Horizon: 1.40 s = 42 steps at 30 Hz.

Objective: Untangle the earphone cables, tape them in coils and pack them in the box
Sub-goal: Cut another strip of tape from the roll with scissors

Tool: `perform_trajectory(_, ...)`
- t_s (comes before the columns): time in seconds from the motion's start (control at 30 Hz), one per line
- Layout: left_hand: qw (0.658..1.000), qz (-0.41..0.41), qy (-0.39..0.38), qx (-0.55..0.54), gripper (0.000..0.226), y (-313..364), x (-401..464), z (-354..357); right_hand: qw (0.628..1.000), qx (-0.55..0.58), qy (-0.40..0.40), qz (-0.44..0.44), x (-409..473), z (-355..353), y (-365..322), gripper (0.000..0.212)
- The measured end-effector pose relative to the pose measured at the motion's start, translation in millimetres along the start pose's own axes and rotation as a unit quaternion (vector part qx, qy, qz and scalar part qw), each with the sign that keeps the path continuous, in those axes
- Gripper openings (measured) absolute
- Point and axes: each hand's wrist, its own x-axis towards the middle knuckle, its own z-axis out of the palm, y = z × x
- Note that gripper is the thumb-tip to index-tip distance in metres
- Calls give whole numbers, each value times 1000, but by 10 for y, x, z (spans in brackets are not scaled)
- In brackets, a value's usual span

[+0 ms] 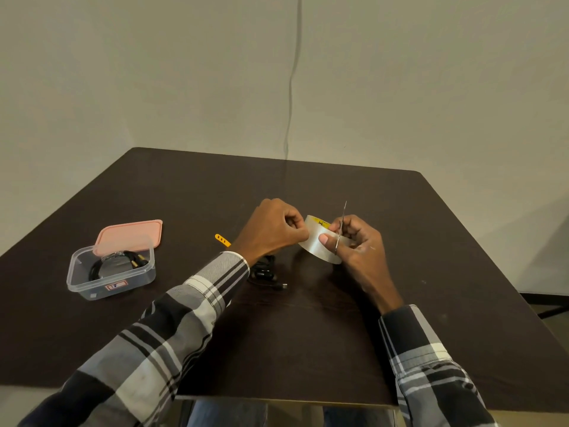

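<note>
My left hand (274,229) pinches the free end of a clear tape roll (318,246) above the middle of the dark table. My right hand (358,245) holds the roll with its thumb on the tape, and also grips small scissors (342,221) whose blades point up across the pulled strip. A black earphone cable (265,276) lies loose on the table beneath my left wrist, partly hidden by it. The clear plastic box (112,286) stands at the left with a black coiled cable (101,268) inside.
A pink lid (129,234) leans on the far rim of the box. A small orange strap (222,239) lies just left of my left hand. The table's near edge (286,401) is close to my lap, and a thin wire (291,87) hangs down the wall behind.
</note>
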Motion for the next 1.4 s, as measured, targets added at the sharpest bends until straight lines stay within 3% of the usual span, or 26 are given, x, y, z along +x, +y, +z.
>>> perform_trajectory(0.5,998,-25,33,-45,14,-65,32,172,999,37,25,8,11,2,26,17)
perform_trajectory(0.6,992,-54,41,-110,9,-100,31,152,998,43,38,8,24,-6,36,17)
perform_trajectory(0.7,964,-89,12,-251,10,-123,-19,129,997,51,52,12,34,-13,43,18)
perform_trajectory(0.77,959,-89,20,-269,21,-115,-48,150,998,50,45,12,33,-11,51,17)
perform_trajectory(0.87,958,-77,47,-273,20,-113,-43,198,998,45,35,12,26,-14,61,17)
perform_trajectory(1.03,967,-60,72,-236,11,-166,-6,229,999,38,30,8,28,-14,57,17)
perform_trajectory(1.17,990,-2,105,-89,11,-176,-17,290,999,22,35,5,22,-13,42,18)
perform_trajectory(1.4,987,49,152,-4,5,-128,-29,343,999,21,39,12,14,-21,42,17)
